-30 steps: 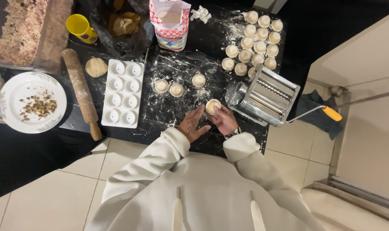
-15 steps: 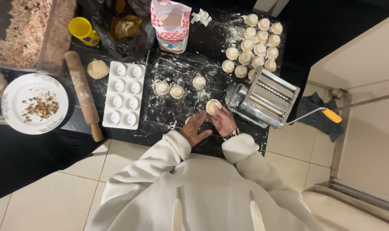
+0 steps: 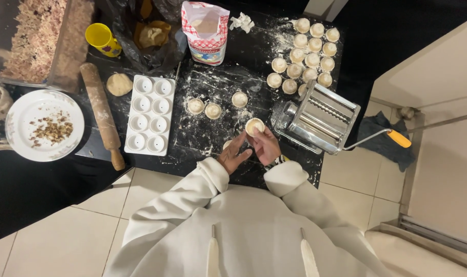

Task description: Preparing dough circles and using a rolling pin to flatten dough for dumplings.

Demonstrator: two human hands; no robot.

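My right hand (image 3: 267, 147) holds a small round dough cup (image 3: 254, 125) with filling, just above the floured black countertop (image 3: 202, 149). Beside it, my left hand (image 3: 234, 155) has its fingers spread and its fingertips reach toward the cup. Three filled dough rounds (image 3: 213, 110) lie on the flour ahead of my hands. A white mould tray (image 3: 150, 114) with round hollows sits to the left. White sleeves cover both of my arms.
A metal pasta roller (image 3: 318, 119) with an orange-tipped crank stands right of my hands. Several finished dough pieces (image 3: 305, 55) lie behind it. A rolling pin (image 3: 102, 114), a dough ball (image 3: 119, 84), a plate of crumbs (image 3: 43, 124), a flour bag (image 3: 207, 32) and a yellow cup (image 3: 101, 38) are also there.
My hands stay at the dough cup with only small finger shifts. The view has drifted slightly.
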